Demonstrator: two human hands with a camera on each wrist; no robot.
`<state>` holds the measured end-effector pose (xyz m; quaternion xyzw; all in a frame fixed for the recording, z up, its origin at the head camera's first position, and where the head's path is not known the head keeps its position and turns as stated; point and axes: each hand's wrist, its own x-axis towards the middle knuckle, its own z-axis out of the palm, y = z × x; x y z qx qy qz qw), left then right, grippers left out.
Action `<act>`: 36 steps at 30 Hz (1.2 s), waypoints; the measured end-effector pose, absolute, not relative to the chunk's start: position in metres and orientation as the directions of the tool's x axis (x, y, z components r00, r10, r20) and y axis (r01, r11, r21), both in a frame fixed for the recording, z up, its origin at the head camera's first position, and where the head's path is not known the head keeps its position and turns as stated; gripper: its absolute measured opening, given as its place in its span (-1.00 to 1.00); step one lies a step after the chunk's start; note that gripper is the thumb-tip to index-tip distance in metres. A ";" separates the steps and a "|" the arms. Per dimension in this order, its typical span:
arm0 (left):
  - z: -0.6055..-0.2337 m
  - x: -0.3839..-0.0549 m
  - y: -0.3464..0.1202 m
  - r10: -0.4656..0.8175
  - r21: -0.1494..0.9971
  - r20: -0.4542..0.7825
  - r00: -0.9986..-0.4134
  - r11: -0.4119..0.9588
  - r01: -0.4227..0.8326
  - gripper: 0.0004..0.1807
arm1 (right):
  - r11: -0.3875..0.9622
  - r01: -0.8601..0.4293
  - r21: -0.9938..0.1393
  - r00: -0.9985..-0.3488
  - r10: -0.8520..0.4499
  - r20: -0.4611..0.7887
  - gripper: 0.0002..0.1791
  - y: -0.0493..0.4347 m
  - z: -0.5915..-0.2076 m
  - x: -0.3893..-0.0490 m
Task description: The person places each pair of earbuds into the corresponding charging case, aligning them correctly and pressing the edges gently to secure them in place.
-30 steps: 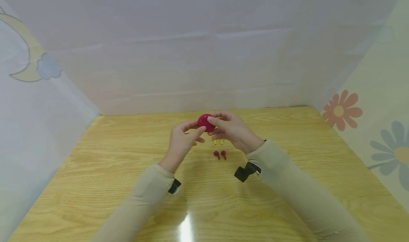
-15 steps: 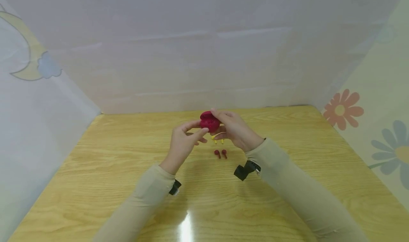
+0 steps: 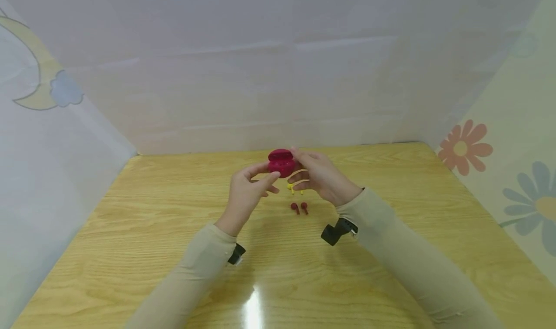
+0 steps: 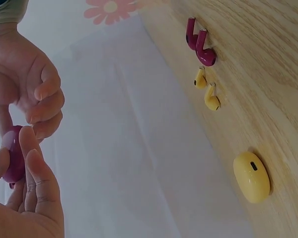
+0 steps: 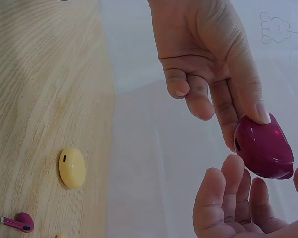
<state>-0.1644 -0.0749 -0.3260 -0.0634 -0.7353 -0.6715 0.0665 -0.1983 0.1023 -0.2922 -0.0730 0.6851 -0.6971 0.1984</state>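
A glossy dark red earbud case is held above the table with its lid raised. My left hand pinches it from the left, thumb on the front. My right hand is at the case's right side, thumb tip by the lid's edge and the other fingers loosely bent. In the right wrist view, the left thumb and fingers grip the case, while the right fingers spread right beside it. Under the hands lie a pair of dark red earbuds and a pair of yellow earbuds.
A yellow earbud case lies on the wooden table, hidden in the head view. Behind stands a pale fabric wall, with printed side panels to left and right. Each wrist has a black strap mount.
The red case was closed a second ago; its lid has since been raised at the right thumb. The right hand has then shifted slightly right, uncovering more of the case. The earbuds have not moved.
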 end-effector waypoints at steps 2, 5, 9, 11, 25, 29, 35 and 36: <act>-0.326 -0.165 -0.076 0.002 0.980 0.181 -0.983 0.085 0.181 -0.64 | 0.014 0.183 -0.983 -0.912 -0.372 -0.175 -0.48 0.104 -0.293 -0.198; -0.326 -0.165 -0.077 0.001 0.982 0.172 -0.985 0.073 0.172 -0.64 | 0.000 0.190 -0.982 -0.911 -0.372 -0.176 -0.52 0.105 -0.294 -0.198; -0.326 -0.165 -0.079 -0.007 0.985 0.160 -0.987 0.072 0.159 -0.64 | -0.019 0.198 -0.980 -0.911 -0.373 -0.177 -0.55 0.107 -0.297 -0.196; -0.326 -0.165 -0.080 -0.015 0.985 0.157 -0.987 0.075 0.155 -0.64 | -0.023 0.200 -0.979 -0.912 -0.371 -0.178 -0.55 0.107 -0.298 -0.195; -0.329 -0.164 -0.085 -0.021 0.984 0.164 -0.986 0.075 0.162 -0.63 | 0.015 0.235 -0.972 -0.917 -0.328 -0.227 -0.60 0.116 -0.319 -0.190; -0.329 -0.165 -0.087 -0.028 0.984 0.161 -0.987 0.075 0.159 -0.64 | 0.036 0.238 -0.971 -0.919 -0.316 -0.237 -0.58 0.118 -0.325 -0.190; -0.329 -0.164 -0.088 -0.031 0.984 0.162 -0.986 0.074 0.160 -0.65 | -0.003 0.272 -0.962 -0.914 -0.315 -0.257 -0.63 0.124 -0.331 -0.192; -0.329 -0.164 -0.088 -0.029 0.984 0.163 -0.986 0.072 0.160 -0.65 | -0.010 0.277 -0.961 -0.912 -0.316 -0.260 -0.64 0.125 -0.332 -0.192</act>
